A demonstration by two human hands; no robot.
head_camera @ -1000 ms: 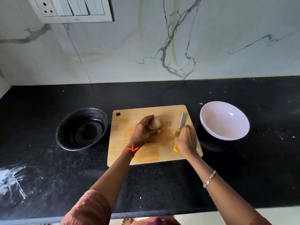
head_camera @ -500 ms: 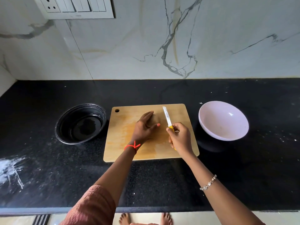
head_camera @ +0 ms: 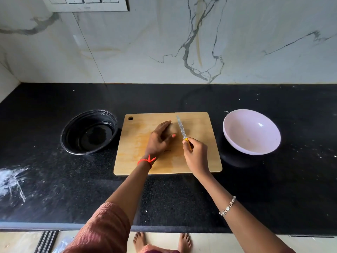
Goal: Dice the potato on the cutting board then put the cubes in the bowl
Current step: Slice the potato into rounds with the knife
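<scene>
Knife (head_camera: 181, 127) swung beside held potato (head_camera: 173, 129); two bowls (head_camera: 76, 128) (head_camera: 251, 132).

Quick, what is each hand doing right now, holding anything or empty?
Left hand: curled over the potato, holding it on the cutting board.
Right hand: closed on the yellow handle of the knife.

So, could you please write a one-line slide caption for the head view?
Left hand holds the potato on the cutting board while the right hand grips a knife next to it.
</scene>
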